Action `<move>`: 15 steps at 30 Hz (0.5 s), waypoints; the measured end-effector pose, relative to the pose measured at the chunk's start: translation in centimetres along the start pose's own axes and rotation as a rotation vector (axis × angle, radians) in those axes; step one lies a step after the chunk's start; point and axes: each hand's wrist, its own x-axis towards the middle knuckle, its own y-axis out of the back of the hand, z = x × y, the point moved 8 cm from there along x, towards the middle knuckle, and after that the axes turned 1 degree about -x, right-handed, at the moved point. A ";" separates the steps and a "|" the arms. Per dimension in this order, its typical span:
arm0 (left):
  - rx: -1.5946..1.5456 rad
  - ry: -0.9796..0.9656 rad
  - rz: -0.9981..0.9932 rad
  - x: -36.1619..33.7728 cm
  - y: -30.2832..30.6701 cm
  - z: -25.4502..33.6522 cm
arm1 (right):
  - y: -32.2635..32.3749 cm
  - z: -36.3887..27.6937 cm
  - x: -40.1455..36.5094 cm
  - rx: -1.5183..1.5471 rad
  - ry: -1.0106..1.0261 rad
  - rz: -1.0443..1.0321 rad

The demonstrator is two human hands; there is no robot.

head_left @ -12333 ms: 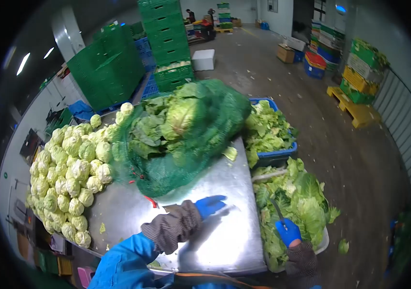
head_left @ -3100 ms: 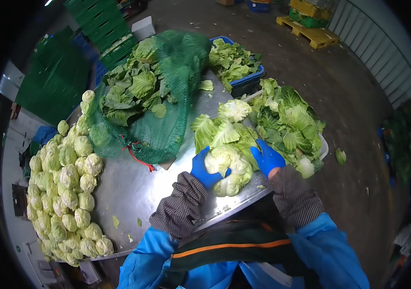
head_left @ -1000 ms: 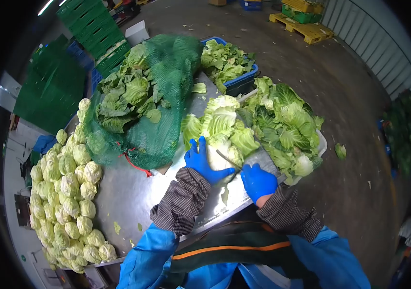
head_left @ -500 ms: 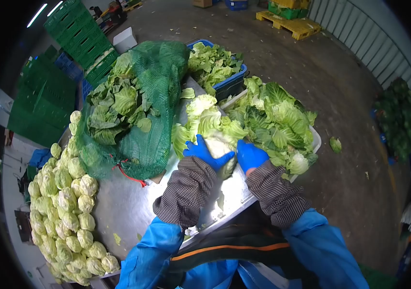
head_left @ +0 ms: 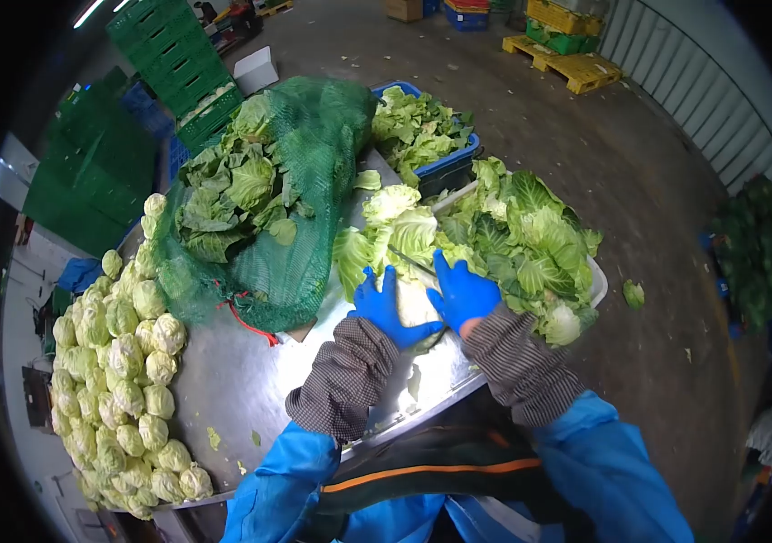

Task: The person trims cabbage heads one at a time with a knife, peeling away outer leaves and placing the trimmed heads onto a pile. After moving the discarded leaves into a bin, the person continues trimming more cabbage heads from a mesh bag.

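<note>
A pale cabbage (head_left: pixel 415 303) lies on the metal table between my hands, among loose outer leaves (head_left: pixel 413 231). My left hand (head_left: pixel 388 309), in a blue glove, presses on its near left side with thumb and fingers spread around it. At its right side is my right hand (head_left: pixel 467 294), also gloved, thumb and forefinger against the head. A thin dark knife blade (head_left: pixel 411 261) runs from the right hand's fingers across the far side of the cabbage; the handle is hidden by the hand.
Trimmed cabbages (head_left: pixel 123 380) are piled at the table's left. A green mesh sack (head_left: pixel 309 208) of leafy cabbages lies beyond my left hand. A blue crate (head_left: pixel 447 163) and a white tub (head_left: pixel 598 282) hold leaves at the far side and right. The metal table (head_left: pixel 223 389) has leaf scraps.
My right hand has opened its thumb and forefinger and come nearer the cabbage. The knife blade now shows beyond it. My left hand stays on the head, and the view has shifted slightly.
</note>
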 end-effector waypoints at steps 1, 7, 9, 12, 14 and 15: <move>0.017 0.019 -0.064 -0.4 0.5 0.6 | -1.7 0.2 1.3 -0.022 -0.028 -0.101; 0.021 0.084 -0.058 -1.5 0.6 1.9 | -4.5 1.9 4.1 0.105 -0.024 -0.135; 0.015 0.083 -0.013 -2.0 0.3 2.2 | -6.4 4.1 4.0 0.262 -0.052 -0.132; -0.020 -0.054 0.166 -4.8 0.6 2.9 | -9.1 9.6 4.1 0.438 -0.214 -0.248; -0.044 -0.152 0.256 -7.6 0.1 1.8 | -9.6 10.1 3.5 0.426 -0.272 -0.353; -0.126 -0.151 0.272 -8.5 0.0 0.5 | -9.7 9.6 3.0 0.446 -0.256 -0.365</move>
